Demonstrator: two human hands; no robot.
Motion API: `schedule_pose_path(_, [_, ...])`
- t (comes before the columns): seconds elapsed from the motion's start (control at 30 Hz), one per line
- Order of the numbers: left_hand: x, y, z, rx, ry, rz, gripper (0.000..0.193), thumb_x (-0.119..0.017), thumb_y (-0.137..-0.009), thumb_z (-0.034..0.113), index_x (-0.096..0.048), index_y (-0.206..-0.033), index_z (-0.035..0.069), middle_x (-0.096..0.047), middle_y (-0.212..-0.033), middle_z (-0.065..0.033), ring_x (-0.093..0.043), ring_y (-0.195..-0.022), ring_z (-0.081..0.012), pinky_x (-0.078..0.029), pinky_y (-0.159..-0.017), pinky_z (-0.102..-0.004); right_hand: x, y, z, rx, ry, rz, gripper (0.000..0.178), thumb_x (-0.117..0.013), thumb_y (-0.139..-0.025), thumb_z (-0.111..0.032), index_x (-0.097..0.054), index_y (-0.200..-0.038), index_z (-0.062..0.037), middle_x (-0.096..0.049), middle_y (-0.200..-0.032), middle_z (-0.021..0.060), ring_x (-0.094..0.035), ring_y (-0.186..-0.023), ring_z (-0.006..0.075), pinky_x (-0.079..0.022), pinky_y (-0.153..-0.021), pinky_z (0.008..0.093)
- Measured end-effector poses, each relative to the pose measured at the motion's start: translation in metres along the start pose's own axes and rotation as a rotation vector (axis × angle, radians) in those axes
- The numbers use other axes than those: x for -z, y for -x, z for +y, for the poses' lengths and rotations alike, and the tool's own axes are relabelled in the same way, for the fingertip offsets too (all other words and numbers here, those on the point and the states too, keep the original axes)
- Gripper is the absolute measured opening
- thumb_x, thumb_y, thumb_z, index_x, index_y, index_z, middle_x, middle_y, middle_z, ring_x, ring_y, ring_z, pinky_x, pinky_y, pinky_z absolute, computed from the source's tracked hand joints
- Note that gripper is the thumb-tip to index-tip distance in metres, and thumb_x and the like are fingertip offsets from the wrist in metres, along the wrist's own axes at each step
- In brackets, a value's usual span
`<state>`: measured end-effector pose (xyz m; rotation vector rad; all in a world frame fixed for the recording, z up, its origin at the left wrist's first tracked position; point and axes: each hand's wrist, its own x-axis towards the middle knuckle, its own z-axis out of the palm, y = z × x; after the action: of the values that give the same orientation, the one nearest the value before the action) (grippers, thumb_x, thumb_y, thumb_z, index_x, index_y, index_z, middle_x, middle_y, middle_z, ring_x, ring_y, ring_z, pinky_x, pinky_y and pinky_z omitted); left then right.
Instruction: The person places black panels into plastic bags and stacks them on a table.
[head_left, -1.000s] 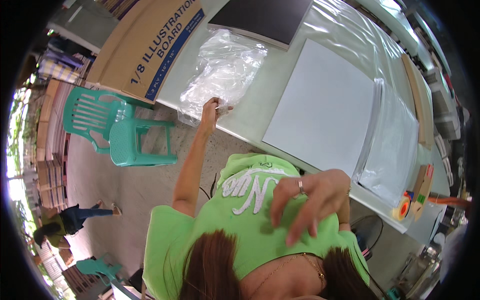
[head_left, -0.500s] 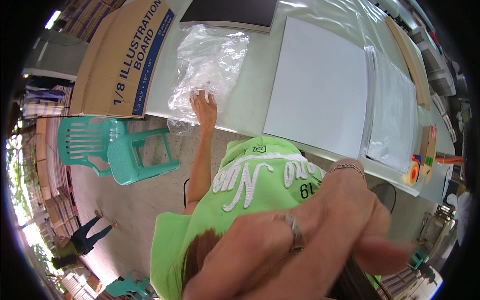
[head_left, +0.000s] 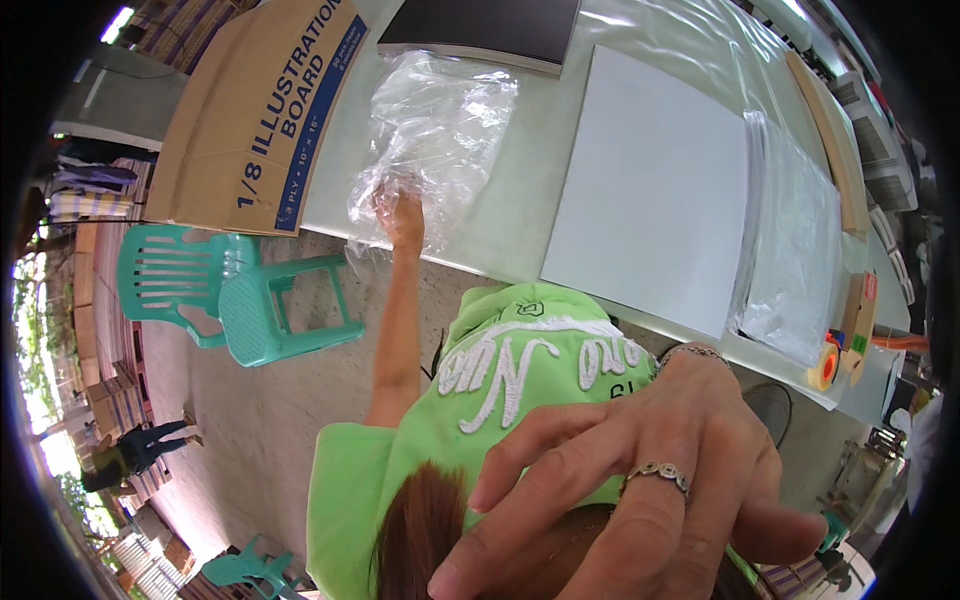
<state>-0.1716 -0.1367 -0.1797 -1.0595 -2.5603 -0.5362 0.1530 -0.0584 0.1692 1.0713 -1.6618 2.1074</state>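
Clear, crumpled plastic film [head_left: 450, 110] lies on the table under our left hand [head_left: 402, 215], its lower end hanging past the near edge. We see that hand's fingers only through the film's glare, and we cannot tell whether they grip it or merely press on it. Our right hand [head_left: 640, 460] is well apart from the left, raised close to the camera before the lime-green shirt [head_left: 500, 345], its fingers bent and loosely spread in the air. To the left of the film, we have a narrow bare strip before the tan cardboard box with a blue band [head_left: 265, 110], whose lower corner reaches the near edge. Beyond the film's far end sits a flat black stack [head_left: 490, 30], just beside it. On the right, a wider bare strip runs as far as the large pale grey board [head_left: 650, 190], which lies flat with its lower side along the table's edge. Past that board lie a flat pile of clear plastic sleeves [head_left: 790, 250] and an orange-centred tape roll [head_left: 824, 368] near the corner. The surface is a pale green, glossy table [head_left: 525, 170]. Below it, on the grey concrete floor [head_left: 270, 420], stand a green slatted plastic chair [head_left: 180, 262] and a green plastic stool [head_left: 248, 322]; another person [head_left: 150, 447] is farther off at the left.
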Motion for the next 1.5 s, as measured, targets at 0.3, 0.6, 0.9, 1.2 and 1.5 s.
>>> schedule_pose_path(0.3, [0.111, -0.014, 0.033, -0.185, 0.406, 0.089, 0.018, -0.06, -0.079, 0.008, -0.064, -0.096, 0.006, -0.062, -0.094, -0.0115, -0.057, -0.089, -0.0288, -0.044, -0.08, -0.0402, 0.038, -0.009, 0.003, 0.29, -0.008, 0.594, 0.037, -0.033, -0.099, -0.037, -0.043, -0.073, -0.0124, -0.043, -0.062, 0.0027, -0.04, -0.064, 0.0132, -0.035, -0.081, 0.0291])
schedule_pose_path(0.6, [0.169, -0.024, 0.033, -0.084, 0.574, -0.228, 0.025, -0.065, -0.074, 0.006, -0.066, -0.099, 0.004, -0.063, -0.097, -0.0115, -0.054, -0.097, -0.0301, -0.041, -0.087, -0.0371, 0.072, 0.024, 0.079, -0.124, 0.253, 1.156, 0.053, -0.04, -0.095, -0.047, -0.033, -0.055, -0.0145, -0.031, -0.049, -0.0032, -0.031, -0.049, 0.0091, -0.037, -0.062, 0.0261])
schedule_pose_path(0.9, [0.146, -0.007, 0.0, -0.307, 0.531, 0.089, 0.022, -0.062, -0.074, -0.004, -0.057, -0.095, 0.001, -0.058, -0.101, -0.0155, -0.058, -0.093, -0.032, -0.046, -0.08, -0.0381, 0.09, 0.043, 0.162, -0.556, 0.201, 1.153, 0.05, -0.047, -0.093, -0.046, -0.043, -0.057, -0.0117, -0.039, -0.054, -0.0027, -0.039, -0.053, 0.0093, -0.037, -0.058, 0.0239])
schedule_pose_path(1.2, [0.149, 0.027, 0.002, -0.14, 0.655, -0.018, 0.021, -0.062, -0.077, -0.001, -0.06, -0.099, 0.0, -0.062, -0.099, -0.015, -0.059, -0.092, -0.031, -0.045, -0.083, -0.0356, 0.074, 0.063, 0.217, -0.763, 0.259, 0.985, 0.051, -0.051, -0.09, -0.049, -0.055, -0.065, -0.0042, -0.048, -0.058, -0.0008, -0.044, -0.054, 0.0071, -0.037, -0.053, 0.0216])
schedule_pose_path(1.5, [0.136, 0.073, 0.014, -0.168, 0.689, 0.07, 0.024, -0.049, -0.083, -0.003, -0.056, -0.105, -0.003, -0.058, -0.1, -0.0201, -0.056, -0.096, -0.0357, -0.044, -0.085, -0.0398, 0.05, 0.059, 0.251, -0.683, 0.875, 0.452, 0.027, -0.064, -0.081, -0.015, -0.055, -0.104, -0.0051, -0.057, -0.092, 0.0174, -0.055, -0.08, 0.03, -0.043, -0.068, 0.0403])
